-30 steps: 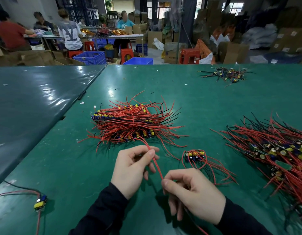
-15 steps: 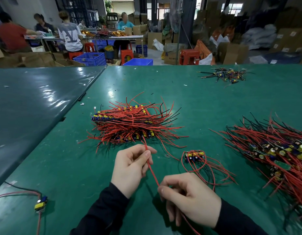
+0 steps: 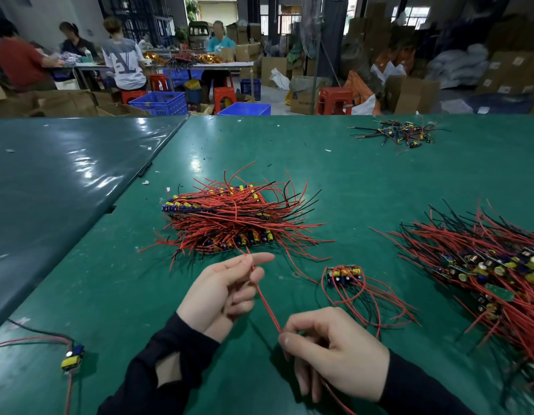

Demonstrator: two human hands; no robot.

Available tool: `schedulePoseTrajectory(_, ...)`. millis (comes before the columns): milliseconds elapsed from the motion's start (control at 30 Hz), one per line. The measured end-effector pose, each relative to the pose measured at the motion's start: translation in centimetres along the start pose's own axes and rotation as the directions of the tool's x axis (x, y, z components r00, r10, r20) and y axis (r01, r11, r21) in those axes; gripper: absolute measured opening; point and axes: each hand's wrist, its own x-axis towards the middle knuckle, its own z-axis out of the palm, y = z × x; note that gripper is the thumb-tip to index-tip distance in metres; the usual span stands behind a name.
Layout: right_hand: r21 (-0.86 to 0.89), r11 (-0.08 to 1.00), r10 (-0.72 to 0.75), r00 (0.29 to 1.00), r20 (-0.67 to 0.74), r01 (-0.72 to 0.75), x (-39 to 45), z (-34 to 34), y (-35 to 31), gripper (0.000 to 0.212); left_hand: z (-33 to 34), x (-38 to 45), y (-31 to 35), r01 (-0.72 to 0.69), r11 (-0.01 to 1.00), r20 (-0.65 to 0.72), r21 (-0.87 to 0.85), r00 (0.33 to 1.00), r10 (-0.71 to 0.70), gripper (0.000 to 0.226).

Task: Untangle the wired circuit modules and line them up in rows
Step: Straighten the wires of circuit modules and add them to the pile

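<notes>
Over a green table (image 3: 349,181), the left hand (image 3: 221,295) pinches one end of a red wire (image 3: 265,307) while the right hand (image 3: 334,351) grips it lower down. A stacked pile of wired modules (image 3: 230,220) lies just beyond the hands, a small bundle (image 3: 346,274) sits beside them, and a tangled heap (image 3: 484,265) lies on the right.
</notes>
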Motion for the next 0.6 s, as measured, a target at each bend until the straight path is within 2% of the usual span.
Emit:
schedulePoseTrajectory(167, 0.006, 1.000, 0.011, 1.000, 0.003, -0.011, 0.07, 0.07, 0.06, 0.025, -0.20, -0.15, 0.44, -0.001, 0.997, 0.006, -0.082, 1.000, 0.001, 0.024)
schedulePoseTrajectory(267, -0.003, 1.000, 0.012, 1.000, -0.006, -0.012, 0.10, 0.11, 0.16, 0.025, -0.02, -0.45, 0.66, -0.029, 0.999, 0.002, 0.015, 1.000, 0.029, 0.017)
schedulePoseTrajectory(400, -0.038, 0.999, 0.011, 1.000, -0.010, -0.012, 0.11, 0.34, 0.16, 0.025, -0.02, -0.46, 0.49, -0.051, 0.987, -0.042, 0.151, 0.997, 0.058, 0.024)
schedulePoseTrajectory(600, 0.085, 0.995, 0.044, 0.998, 0.040, -0.047, -0.04, 0.12, -0.34, 0.027, -0.03, -0.30, 0.41, -0.146, 0.955, -0.065, 0.259, 0.984, 0.168, 0.028)
